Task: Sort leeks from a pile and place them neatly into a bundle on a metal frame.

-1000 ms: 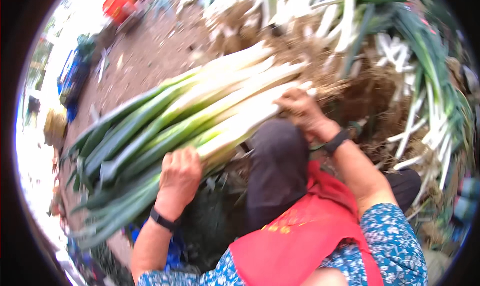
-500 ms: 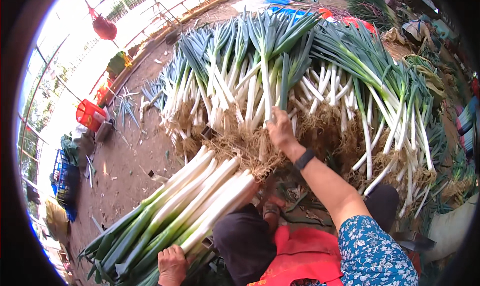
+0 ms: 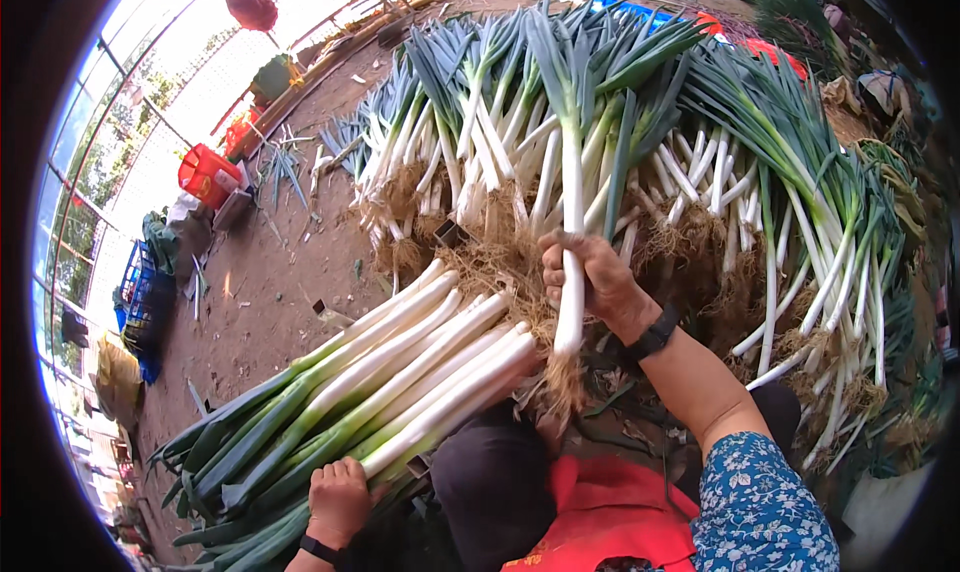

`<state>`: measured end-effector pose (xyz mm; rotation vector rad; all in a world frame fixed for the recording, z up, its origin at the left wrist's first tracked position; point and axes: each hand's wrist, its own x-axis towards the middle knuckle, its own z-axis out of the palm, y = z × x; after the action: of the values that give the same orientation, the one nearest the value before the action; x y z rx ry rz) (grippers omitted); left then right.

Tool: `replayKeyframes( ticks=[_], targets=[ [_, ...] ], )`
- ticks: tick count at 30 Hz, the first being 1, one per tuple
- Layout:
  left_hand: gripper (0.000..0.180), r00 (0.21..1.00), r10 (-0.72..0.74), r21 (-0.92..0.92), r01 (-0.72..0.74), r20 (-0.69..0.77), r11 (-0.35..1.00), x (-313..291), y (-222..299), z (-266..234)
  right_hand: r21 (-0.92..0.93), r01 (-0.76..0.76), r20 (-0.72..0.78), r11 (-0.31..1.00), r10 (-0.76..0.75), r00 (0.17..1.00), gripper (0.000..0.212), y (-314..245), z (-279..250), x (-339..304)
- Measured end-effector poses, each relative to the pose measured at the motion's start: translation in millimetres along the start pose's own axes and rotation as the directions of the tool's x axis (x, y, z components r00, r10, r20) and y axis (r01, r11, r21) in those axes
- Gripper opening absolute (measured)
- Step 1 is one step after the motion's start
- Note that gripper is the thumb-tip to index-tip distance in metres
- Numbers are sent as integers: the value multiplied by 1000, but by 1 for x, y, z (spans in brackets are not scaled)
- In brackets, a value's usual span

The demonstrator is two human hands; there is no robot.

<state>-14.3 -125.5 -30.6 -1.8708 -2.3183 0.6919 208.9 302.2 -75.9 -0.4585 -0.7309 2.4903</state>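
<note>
In the head view, the right hand (image 3: 590,277) is closed in a fist around the white stalk of a single leek (image 3: 571,222), which stands nearly upright, its green leaves fanning above the hand and its matted roots hanging below it. A black wristband sits just behind the hand on the forearm. The left hand (image 3: 340,492) is curled over the green end of a bundle of leeks (image 3: 370,392) lying across the lap, white stalks pointing toward the right hand, root ends just beside the hanging roots of the held leek. Beyond the right hand a large heap of leeks (image 3: 700,162) spreads in a fan on the bare earth, roots toward the person; tangled roots and dry husk crowd the ground between heap and bundle. A red apron (image 3: 610,512) lies below the right forearm. Far to the left of both hands, near a wire fence, stand a red plastic basket (image 3: 205,172), a blue crate (image 3: 140,297) and a yellow sack (image 3: 115,377), well apart from the leeks
</note>
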Motion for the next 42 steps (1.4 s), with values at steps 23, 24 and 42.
replayKeyframes(
  ticks=[23, 24, 42],
  targets=[
    [47, 956, 11, 34, -1, -293, 999, 2, 6, 18, -709, 704, 696, 38, 197, 690, 42, 156, 80, 42],
    [45, 946, 10, 39, 3, -325, 999, 0, 8, 22, -813, 580, 567, 45, 287, 772, 41, 178, 64, 36],
    [57, 940, -271, -226, 223, -207, 948, 19, -13, -19, -824, 550, 499, -137, 286, 818, 39, 174, 84, 19]
  ],
)
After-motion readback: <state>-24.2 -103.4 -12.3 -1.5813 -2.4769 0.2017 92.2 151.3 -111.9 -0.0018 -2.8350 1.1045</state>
